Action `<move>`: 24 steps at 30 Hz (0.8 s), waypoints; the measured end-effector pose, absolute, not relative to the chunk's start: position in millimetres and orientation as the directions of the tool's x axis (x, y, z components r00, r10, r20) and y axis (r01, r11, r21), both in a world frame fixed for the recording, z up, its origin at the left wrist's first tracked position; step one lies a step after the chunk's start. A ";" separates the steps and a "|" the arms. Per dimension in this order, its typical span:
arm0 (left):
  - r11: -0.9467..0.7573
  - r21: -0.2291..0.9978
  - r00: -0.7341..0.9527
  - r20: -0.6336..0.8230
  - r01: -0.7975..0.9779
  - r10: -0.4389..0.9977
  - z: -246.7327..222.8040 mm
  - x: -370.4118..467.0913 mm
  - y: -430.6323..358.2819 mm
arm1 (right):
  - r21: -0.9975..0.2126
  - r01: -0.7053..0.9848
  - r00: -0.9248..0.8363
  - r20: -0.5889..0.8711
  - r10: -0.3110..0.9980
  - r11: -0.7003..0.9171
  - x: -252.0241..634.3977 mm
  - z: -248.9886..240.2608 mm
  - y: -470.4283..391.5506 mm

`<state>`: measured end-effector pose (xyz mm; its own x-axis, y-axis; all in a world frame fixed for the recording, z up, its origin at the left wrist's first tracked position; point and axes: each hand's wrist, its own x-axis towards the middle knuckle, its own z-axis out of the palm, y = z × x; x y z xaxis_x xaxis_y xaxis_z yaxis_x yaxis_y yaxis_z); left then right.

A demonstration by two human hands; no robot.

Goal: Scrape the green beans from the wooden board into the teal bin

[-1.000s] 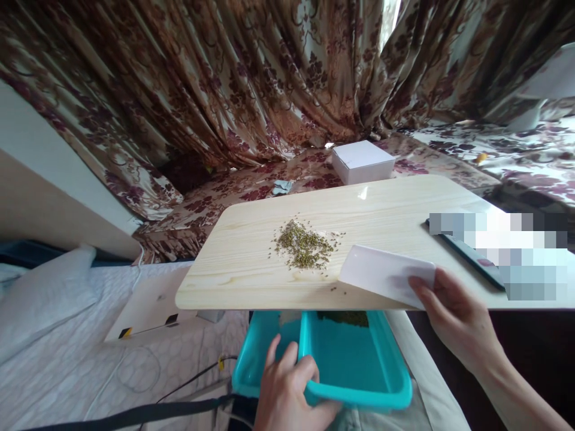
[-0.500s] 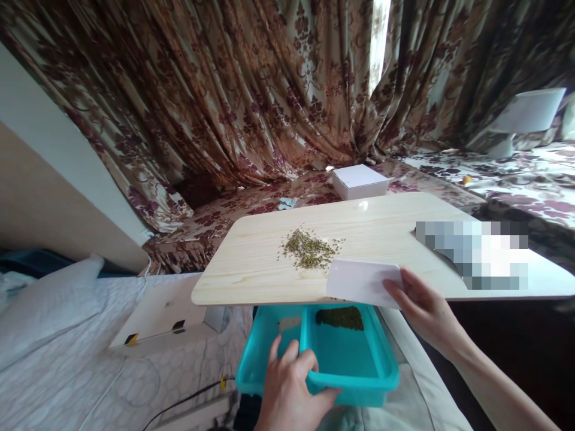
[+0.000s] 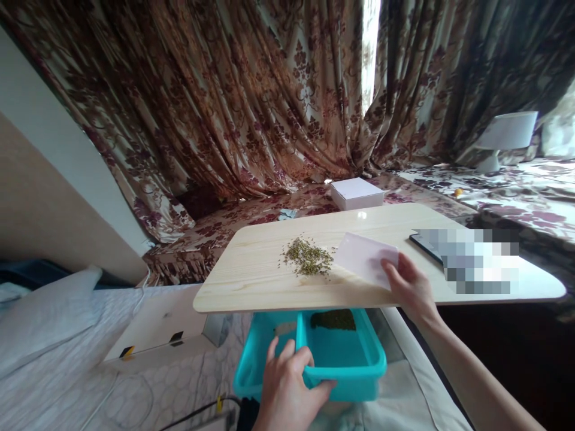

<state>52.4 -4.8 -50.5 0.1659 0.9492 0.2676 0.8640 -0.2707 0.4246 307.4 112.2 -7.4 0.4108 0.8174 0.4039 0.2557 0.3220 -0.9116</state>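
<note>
My right hand (image 3: 412,285) pinches the right end of a thin white plastic sheet (image 3: 362,257), tilted over the wooden board. Just left of the sheet's far edge lies a loose pile of small green beans (image 3: 308,256). My left hand (image 3: 287,377) grips the near rim of a turquoise divided bin (image 3: 344,372), fingers hooked inside by the divider. In the bin's right compartment a heap of dark green beans (image 3: 335,319) rests at the back. A small pale object (image 3: 285,329) sits in the left compartment, partly hidden under the board.
The light wood tabletop (image 3: 251,269) carries a dark-edged, blurred-out device (image 3: 471,263) on its right. Behind stands a white box (image 3: 357,193). At left are a white case (image 3: 162,329) and a black cable (image 3: 197,412) on the bed. A lamp (image 3: 507,131) stands far right.
My right hand has moved the white sheet away from the board's near edge, up towards the pile's right side. My left hand still holds the bin. The view has shifted slightly.
</note>
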 end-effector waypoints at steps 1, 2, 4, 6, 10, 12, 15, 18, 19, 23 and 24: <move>-0.257 0.436 0.142 0.280 0.862 0.949 -50.6 53.7 -5.0 | -0.909 0.273 0.413 0.407 0.815 0.316 307.2 -6.7 113.1; -0.249 0.446 0.121 0.295 0.859 0.948 -50.7 55.3 -5.3 | -0.906 0.287 0.405 0.409 0.818 0.311 306.5 -5.7 113.3; -0.239 0.462 0.092 0.319 0.854 0.943 -50.6 58.0 -6.1 | -0.902 0.297 0.374 0.411 0.832 0.312 303.5 -3.6 112.1; -0.235 0.469 0.084 0.319 0.851 0.944 -50.3 59.1 -6.8 | -0.901 0.291 0.344 0.413 0.843 0.323 298.8 -2.3 109.6; -0.227 0.472 0.096 0.284 0.852 0.954 -50.2 55.4 -6.9 | -0.893 0.285 0.287 0.427 0.858 0.349 290.6 -1.9 104.9; -0.254 0.465 0.136 0.272 0.848 0.953 -50.4 53.2 -6.8 | -0.886 0.302 0.272 0.434 0.859 0.351 289.4 -1.3 104.1; -0.241 0.458 0.118 0.282 0.856 0.952 -50.3 52.5 -7.4 | -0.874 0.352 0.273 0.438 0.857 0.335 290.6 1.2 105.4; -0.207 0.452 0.086 0.273 0.867 0.958 -50.3 52.0 -7.7 | -0.871 0.365 0.281 0.440 0.853 0.329 290.6 3.3 109.5; -0.217 0.446 0.103 0.267 0.868 0.958 -50.5 51.1 -7.6 | -0.873 0.356 0.276 0.440 0.855 0.334 289.7 3.3 111.5; -0.275 0.428 0.168 0.272 0.861 0.948 -52.3 46.2 -6.3 | -0.877 0.321 0.238 0.440 0.866 0.357 282.2 -0.6 121.2; -0.278 0.427 0.169 0.277 0.860 0.946 -52.3 45.4 -6.2 | -0.876 0.318 0.227 0.441 0.868 0.362 280.1 -2.1 123.5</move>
<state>45.4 -6.2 -52.3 0.1686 0.9460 0.2768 0.8602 -0.2783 0.4273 280.1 123.5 -2.1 0.2272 0.8682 0.4412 0.3176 0.3622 -0.8763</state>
